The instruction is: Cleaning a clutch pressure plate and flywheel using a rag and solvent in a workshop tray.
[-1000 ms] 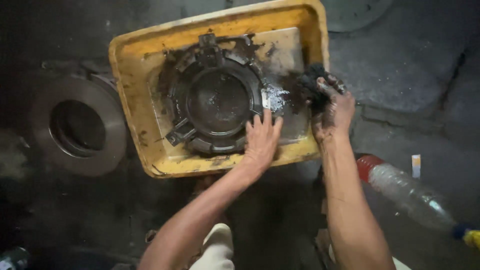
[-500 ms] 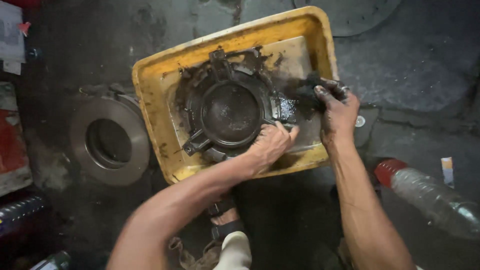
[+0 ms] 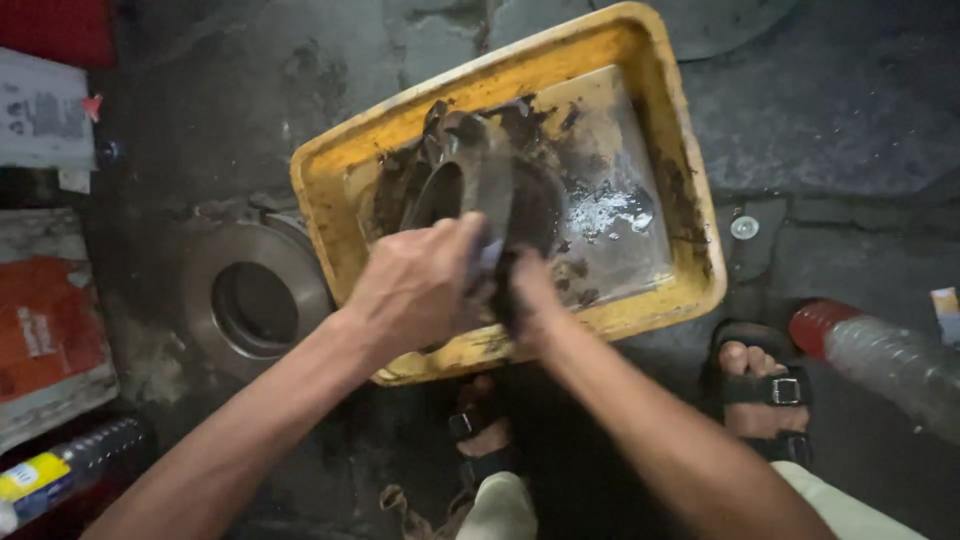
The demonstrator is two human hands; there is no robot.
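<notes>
Yellow plastic, smeared with black grime, makes up the shallow rectangular wash tub (image 3: pixel 660 120) that sits on the dark concrete floor (image 3: pixel 830 140) in the head view. Inside it, toward the tub's near-left corner, a round, greasy dark metal machine part (image 3: pixel 480 175) is tipped up on its edge, its central opening facing left. It looks like solid cast metal, so it is likely heavy and rigid, and the oily film on it probably makes it slippery; the thick outer rim, gripped from both sides, seems the surest place to hold.

The left hand (image 3: pixel 415 290) is curled closed over the near rim of the part, fingers wrapped onto it. The right hand (image 3: pixel 525 295) is closed too, pressed against the rim just beside the left; something small and dark sits under its fingers, but what it is cannot be told. A puddle of dirty liquid (image 3: pixel 615 215) shines on the tub's bottom to the right of the part.

Left of the tub, a grey metal brake disc (image 3: pixel 250 300) lies flat on the floor. A clear plastic bottle with a red cap (image 3: pixel 880 360) lies near the right edge, beside a sandalled foot (image 3: pixel 755 385).
</notes>
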